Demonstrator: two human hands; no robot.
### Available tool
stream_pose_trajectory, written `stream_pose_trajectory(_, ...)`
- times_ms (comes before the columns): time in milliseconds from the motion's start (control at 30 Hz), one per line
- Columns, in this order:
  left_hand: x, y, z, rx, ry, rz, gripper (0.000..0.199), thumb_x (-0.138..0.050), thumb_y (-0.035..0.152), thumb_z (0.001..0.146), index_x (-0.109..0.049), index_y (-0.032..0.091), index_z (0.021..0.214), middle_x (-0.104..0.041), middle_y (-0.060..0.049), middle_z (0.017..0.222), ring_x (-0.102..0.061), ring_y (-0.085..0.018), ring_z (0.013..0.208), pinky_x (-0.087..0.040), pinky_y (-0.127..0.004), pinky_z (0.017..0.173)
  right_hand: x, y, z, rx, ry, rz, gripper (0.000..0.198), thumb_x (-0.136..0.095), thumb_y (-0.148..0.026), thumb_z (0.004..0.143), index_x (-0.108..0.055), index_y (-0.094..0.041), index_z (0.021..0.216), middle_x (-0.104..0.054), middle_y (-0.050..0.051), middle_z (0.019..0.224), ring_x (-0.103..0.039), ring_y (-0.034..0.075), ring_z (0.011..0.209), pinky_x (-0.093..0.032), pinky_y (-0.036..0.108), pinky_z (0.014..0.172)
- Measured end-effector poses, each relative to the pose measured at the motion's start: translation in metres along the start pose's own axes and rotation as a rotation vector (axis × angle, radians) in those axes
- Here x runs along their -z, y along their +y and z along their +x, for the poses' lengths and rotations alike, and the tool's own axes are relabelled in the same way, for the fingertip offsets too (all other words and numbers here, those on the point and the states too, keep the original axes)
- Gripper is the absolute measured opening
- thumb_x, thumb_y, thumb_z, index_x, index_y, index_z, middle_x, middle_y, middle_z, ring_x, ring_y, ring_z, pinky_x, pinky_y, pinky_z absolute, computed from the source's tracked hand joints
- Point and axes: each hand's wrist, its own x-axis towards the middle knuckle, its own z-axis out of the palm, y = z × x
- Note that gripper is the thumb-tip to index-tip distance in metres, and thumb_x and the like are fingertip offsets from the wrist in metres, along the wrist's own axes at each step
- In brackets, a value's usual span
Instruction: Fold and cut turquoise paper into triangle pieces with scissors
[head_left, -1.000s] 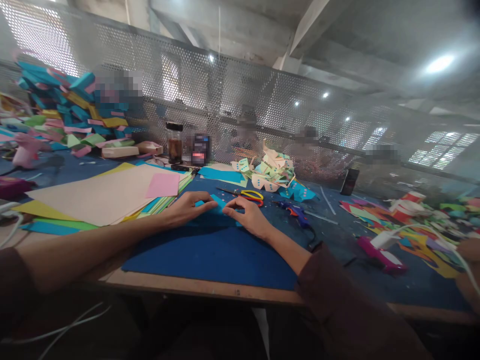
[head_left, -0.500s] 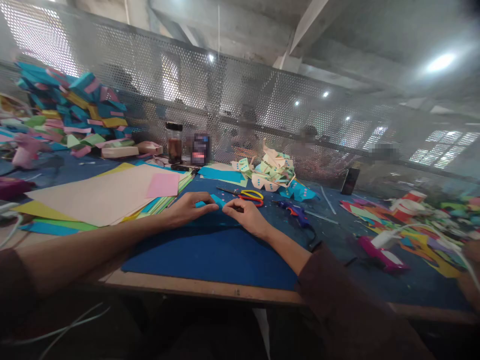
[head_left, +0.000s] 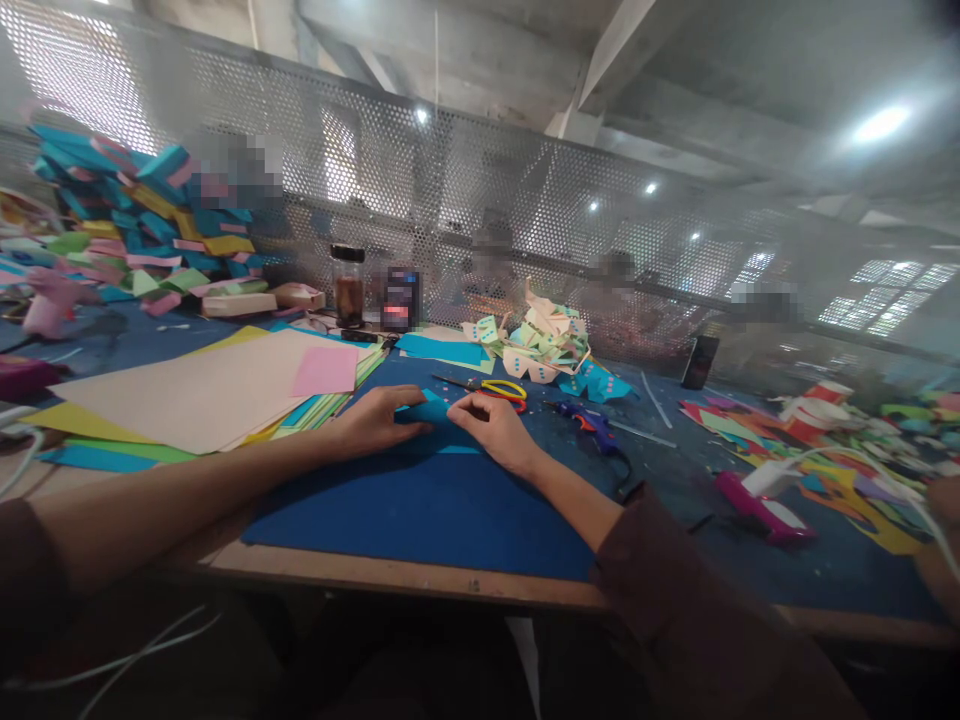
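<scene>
A piece of blue paper (head_left: 436, 412) lies low over the blue table mat, between my two hands. My left hand (head_left: 377, 420) holds the paper's left side, with the thumb on the near side and the fingers over the far side. At the right end, the fingertips of my right hand (head_left: 496, 432) are pinched together on its edge. Part of the paper is hidden behind the fingers. Just beyond my right hand lie scissors (head_left: 504, 390) with yellow and red handles. A blue glue gun (head_left: 596, 430) rests farther right.
Coloured paper sheets (head_left: 202, 390) with a pink piece (head_left: 326, 371) on top are stacked at left. Behind stand a lidded jar (head_left: 349, 290), a phone (head_left: 401, 300) and a heap of dotted paper shapes (head_left: 555, 340). A magenta power strip (head_left: 765, 508) lies right.
My left thumb has moved down and away from the fingers. The blue paper now shows a broader, flatter face. My right hand has barely shifted.
</scene>
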Motion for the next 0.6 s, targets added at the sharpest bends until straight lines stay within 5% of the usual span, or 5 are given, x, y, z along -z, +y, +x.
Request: stream_pose_trajectory(600, 0.0, -0.007, 0.005, 0.213, 0.04, -0.069, 0.047, -0.055, 0.06, 0.085, -0.071, 0.017, 0.091, -0.071, -0.005, 0.085, -0.06, -0.022, 0.08, -0.045, -0.03, 0.07, 0.005, 0.015, 0.005, 0.031, 0.058, -0.171, 0.017, -0.061, -0.033, 0.09, -0.069, -0.019, 0.094, -0.074, 0.005, 0.094, -0.067, 0.02, 0.091, -0.049, 0.032, 0.085)
